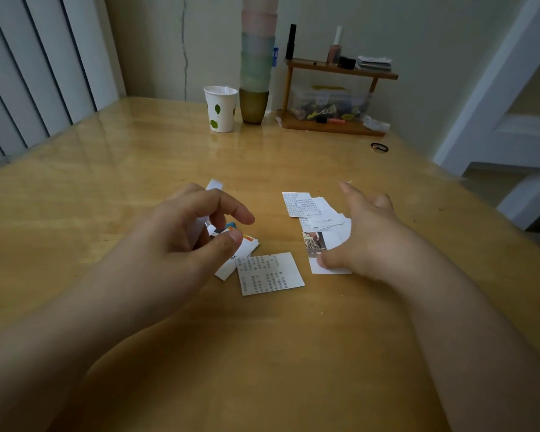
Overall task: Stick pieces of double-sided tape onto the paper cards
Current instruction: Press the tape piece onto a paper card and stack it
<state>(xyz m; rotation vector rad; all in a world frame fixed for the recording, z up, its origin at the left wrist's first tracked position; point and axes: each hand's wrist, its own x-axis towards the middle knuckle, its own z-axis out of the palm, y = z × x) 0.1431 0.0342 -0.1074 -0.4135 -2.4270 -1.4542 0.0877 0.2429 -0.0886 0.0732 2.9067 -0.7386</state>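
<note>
Wooden table (pixel 106 188), glossy, filling most of the view. At far edge against the wall: tall stack of cups (pixel 258 60), pastel over a gold-brown base, and just left of it a white paper cup (pixel 221 109) with green leaf print. Right of these, small wooden shelf (pixel 337 98); bottles on top tier, clear box of oddments below. Black hair tie (pixel 379 147) lying alone on the table near the shelf.

Left hand (pixel 181 241) raised a little over the left group of paper cards (pixel 243 247), fingers curled, thumb and forefinger close together; white strip (pixel 213 185) sticking up behind the fingers, probably the double-sided tape, held inside the curl, though exact grip hidden. Printed text card (pixel 270 273) flat on the table just beside and partly over that left group.

Right hand (pixel 365 235) spread and relaxed, thumb tip pressing down on the near corner of a picture card (pixel 320 244), fingers extended away. Beyond it, overlapping text cards (pixel 306 208) stacked loosely, touching the picture card.
</note>
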